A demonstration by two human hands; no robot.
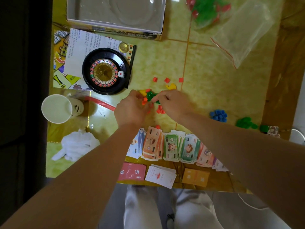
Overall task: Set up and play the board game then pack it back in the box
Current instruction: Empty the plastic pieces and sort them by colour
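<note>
Much bare table (214, 76) right of loose pieces (151, 96)

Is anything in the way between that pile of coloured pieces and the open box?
Nothing visible blocks it: only bare table and three loose red pieces lie between the coloured pieces and the open box. The roulette wheel sits left of that line.

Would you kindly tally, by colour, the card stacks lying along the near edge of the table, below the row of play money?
Red card stack: 1
White card stack: 1
Orange card stack: 1
Total: 3
</note>
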